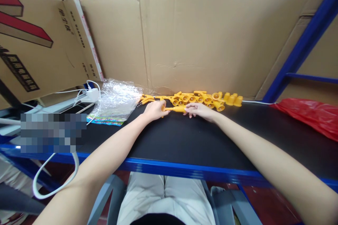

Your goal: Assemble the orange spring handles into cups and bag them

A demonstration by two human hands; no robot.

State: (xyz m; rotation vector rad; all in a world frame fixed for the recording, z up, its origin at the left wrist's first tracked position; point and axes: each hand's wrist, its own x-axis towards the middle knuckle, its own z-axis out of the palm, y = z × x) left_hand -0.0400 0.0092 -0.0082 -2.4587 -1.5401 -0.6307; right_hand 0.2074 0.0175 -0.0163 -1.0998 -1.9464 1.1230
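A yellow plastic piece [179,109] with a narrow neck and a wider right part lies level between my hands, just above the black table top. The fingers of my left hand [155,110] are closed around its narrow left end. My right hand [198,110] grips its wider right end between thumb and fingers. Right behind my hands lies a pile of yellow cone-shaped cups [200,100], several with their open mouths toward me. Yellow branched stick-like parts [148,98] are heaped behind my left hand. More yellow cups [233,99] stand to the right of the pile.
A clear plastic bag [116,98] lies left of my left hand. White cables and a white adapter [93,95] are beyond it. A red plastic bag [308,114] lies at the right. A cardboard wall [211,38] closes off the back; the table has a blue front edge [179,168].
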